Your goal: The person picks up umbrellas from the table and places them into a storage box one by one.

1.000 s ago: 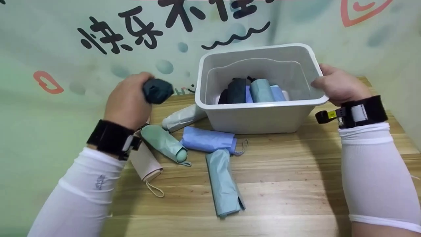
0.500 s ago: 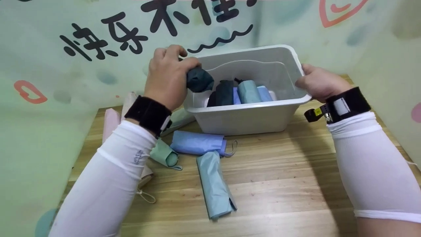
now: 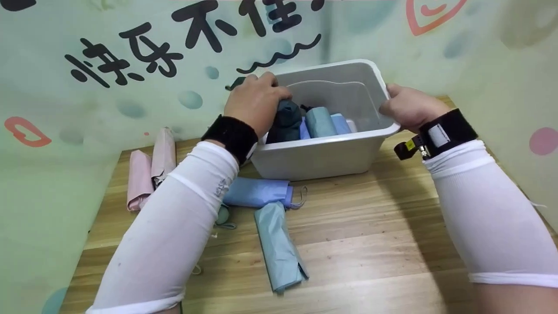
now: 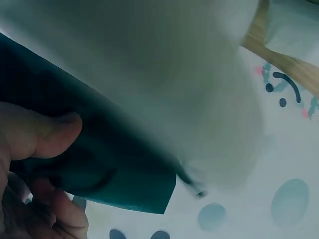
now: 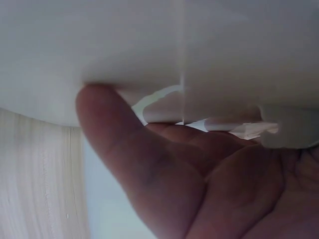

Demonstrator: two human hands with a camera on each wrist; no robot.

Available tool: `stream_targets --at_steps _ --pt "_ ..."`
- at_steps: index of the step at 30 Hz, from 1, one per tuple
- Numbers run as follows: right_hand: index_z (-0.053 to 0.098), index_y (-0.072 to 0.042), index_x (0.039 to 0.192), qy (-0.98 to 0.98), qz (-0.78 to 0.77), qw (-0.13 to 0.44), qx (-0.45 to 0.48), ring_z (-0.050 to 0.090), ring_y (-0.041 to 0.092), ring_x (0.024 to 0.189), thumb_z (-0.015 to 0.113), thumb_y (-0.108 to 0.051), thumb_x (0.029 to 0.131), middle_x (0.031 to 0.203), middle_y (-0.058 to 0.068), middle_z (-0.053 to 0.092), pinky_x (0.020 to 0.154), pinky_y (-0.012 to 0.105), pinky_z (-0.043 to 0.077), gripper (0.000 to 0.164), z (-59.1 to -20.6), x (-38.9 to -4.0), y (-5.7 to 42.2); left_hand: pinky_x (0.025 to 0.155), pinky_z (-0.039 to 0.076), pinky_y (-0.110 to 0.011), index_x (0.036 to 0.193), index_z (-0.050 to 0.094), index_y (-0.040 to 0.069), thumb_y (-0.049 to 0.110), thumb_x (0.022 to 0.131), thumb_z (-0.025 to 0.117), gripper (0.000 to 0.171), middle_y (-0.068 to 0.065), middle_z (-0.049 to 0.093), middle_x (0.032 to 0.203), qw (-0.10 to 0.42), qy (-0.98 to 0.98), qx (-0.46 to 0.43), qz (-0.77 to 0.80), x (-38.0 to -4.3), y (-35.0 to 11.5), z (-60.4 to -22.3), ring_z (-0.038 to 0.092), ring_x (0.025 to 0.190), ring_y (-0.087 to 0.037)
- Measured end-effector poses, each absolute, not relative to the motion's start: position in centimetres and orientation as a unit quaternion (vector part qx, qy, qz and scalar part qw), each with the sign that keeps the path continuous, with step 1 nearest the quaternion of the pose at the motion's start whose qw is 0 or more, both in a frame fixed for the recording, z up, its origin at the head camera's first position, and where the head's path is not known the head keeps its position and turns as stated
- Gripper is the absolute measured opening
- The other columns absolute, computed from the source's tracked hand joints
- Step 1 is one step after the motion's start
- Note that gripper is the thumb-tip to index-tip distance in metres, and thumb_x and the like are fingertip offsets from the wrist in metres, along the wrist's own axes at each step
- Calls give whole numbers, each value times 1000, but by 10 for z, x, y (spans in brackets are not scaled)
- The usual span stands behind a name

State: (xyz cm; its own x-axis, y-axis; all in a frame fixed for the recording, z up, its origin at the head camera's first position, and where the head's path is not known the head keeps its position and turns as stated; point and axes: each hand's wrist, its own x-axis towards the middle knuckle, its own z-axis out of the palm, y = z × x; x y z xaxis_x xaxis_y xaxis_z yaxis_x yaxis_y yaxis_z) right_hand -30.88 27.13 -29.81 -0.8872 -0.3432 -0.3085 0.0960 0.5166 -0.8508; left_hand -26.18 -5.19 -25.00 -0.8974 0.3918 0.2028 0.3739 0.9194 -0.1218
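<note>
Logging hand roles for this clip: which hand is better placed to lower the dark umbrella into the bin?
Likely the left hand: it grips the dark umbrella over the left end of the bin. The right hand holds the bin's right rim, so seems better suited to steadying it.

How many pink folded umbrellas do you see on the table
2: the leftmost umbrella at the far left of the table, and a paler umbrella just right of it. Others may be hidden behind the left sleeve.
</note>
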Motion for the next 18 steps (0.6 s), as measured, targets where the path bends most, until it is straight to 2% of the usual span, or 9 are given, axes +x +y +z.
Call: stream_targets --at_steps 2,10,18 --pt "20 1 163 839 -489 227 -73 58 26 118 40 -3 99 154 28 43 85 26 58 67 -298 -309 270 96 59 -53 132 73 31 6 107 53 41 -13 64 134 106 -972 -204 57 -264 -51 -256 63 116 -39" --pt "16 -2 165 834 -494 236 -66 54 33 127 39 -3 101 158 30 39 87 27 58 68 -296 -309 268 100 57 -54 138 71 34 6 106 54 45 -14 65 131 54 -965 -226 119 -266 -51 -269 60 119 -39" --pt "12 -5 168 830 -500 240 -65 50 36 133 38 -3 101 161 29 36 88 27 58 72 -299 -309 269 102 56 -54 135 73 34 7 106 54 43 -13 65 129 45 -966 -225 117 -268 -52 -271 61 118 -39"
